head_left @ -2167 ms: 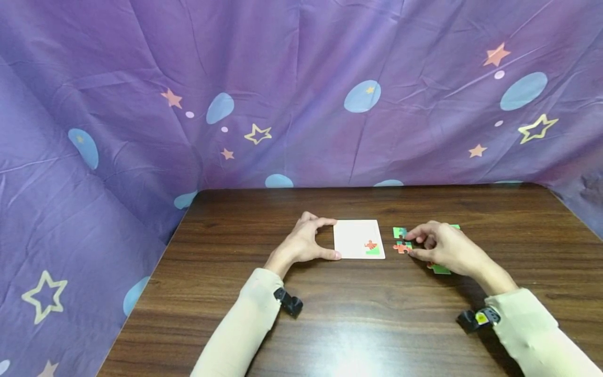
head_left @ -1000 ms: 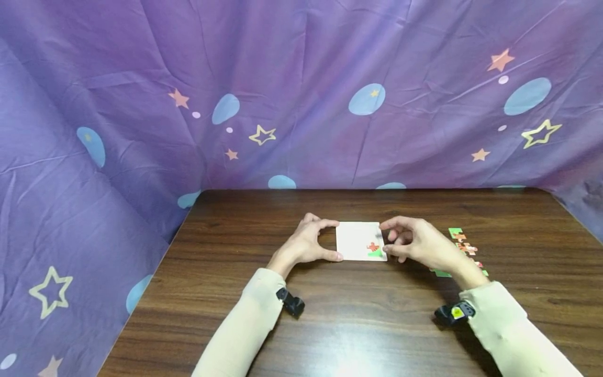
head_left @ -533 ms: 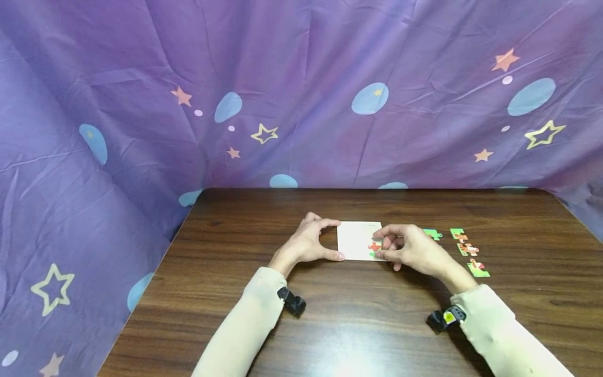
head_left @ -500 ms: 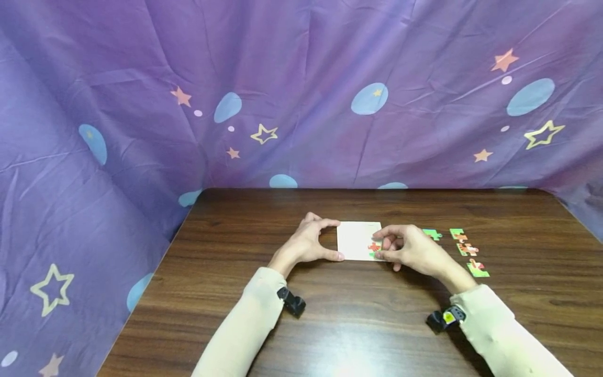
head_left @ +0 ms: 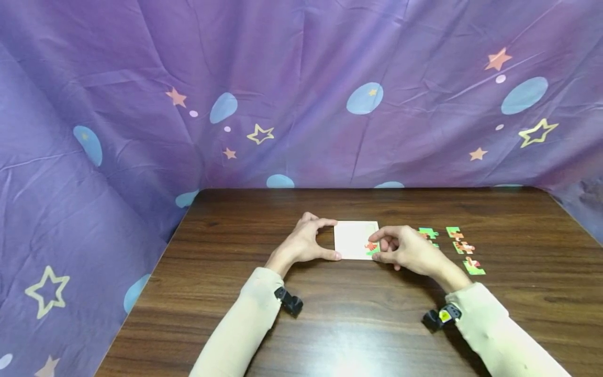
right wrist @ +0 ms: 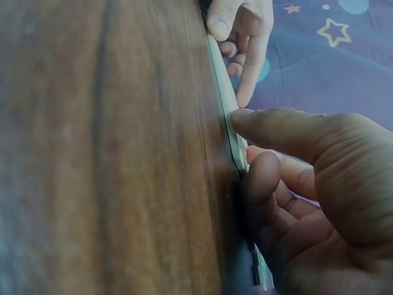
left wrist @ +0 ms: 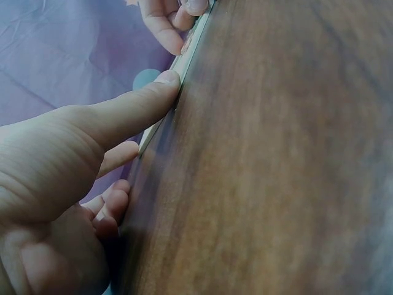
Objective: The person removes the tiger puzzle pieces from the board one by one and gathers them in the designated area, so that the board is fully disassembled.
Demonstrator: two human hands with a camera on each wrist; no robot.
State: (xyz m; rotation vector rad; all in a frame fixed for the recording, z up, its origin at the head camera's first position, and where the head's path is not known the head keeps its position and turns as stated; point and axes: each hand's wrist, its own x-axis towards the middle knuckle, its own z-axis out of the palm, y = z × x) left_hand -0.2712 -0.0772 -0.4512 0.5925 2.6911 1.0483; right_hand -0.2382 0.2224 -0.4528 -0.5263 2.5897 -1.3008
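In the head view a square white puzzle board (head_left: 350,242) lies flat on the table. My left hand (head_left: 303,243) holds its left side, thumb at the near corner and index finger at the far one. An orange-and-green puzzle piece (head_left: 370,247) sits in the board's lower right corner. Over that right edge my right hand (head_left: 407,250) pinches a puzzle piece between thumb and index finger, largely hidden by the fingers. The left wrist view shows my left thumb (left wrist: 153,95) on the board's edge; in the right wrist view my right thumb (right wrist: 270,126) touches that edge.
Loose puzzle pieces lie to the right: a green one (head_left: 428,232) partly behind my right hand, and others at the far right (head_left: 464,247), with a green-and-red piece (head_left: 473,267) nearest. The brown wooden table (head_left: 282,340) ends at a purple curtain (head_left: 301,104).
My right hand has moved left from the loose pieces onto the board's right side, shifting only slightly in the last half second. The left hand has kept its hold on the board.
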